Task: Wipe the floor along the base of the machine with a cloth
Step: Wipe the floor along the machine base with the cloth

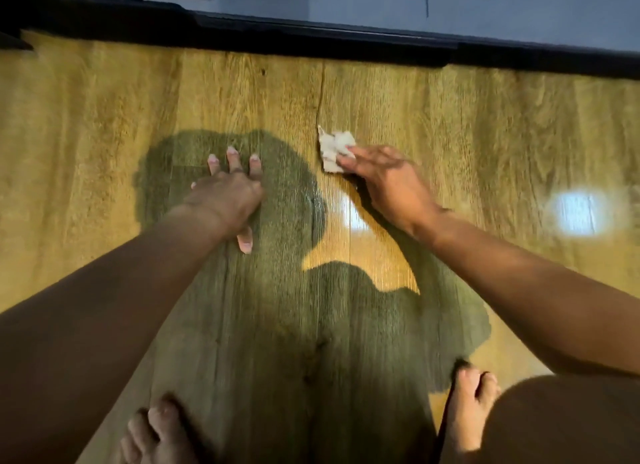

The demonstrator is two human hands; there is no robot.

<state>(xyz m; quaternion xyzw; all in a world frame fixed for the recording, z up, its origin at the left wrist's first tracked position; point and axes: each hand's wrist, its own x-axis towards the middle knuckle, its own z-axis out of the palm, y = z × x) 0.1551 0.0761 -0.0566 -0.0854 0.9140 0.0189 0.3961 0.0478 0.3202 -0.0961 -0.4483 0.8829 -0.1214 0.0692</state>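
Bare feet (pixel 156 429) frame the squat; left hand (pixel 228 190) lies splayed flat on the wood-grain floor (pixel 485 117) as a brace; right hand (pixel 384 176), fingers straight, presses the crumpled white cloth (pixel 335 148) down, short of the machine's black base (pixel 311 38); best to work nearer that edge, in overlapping strokes.

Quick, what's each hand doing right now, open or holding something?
Left hand: open, fingers spread on the floor, holding nothing.
Right hand: open, straight fingers pressing the cloth onto the floor.
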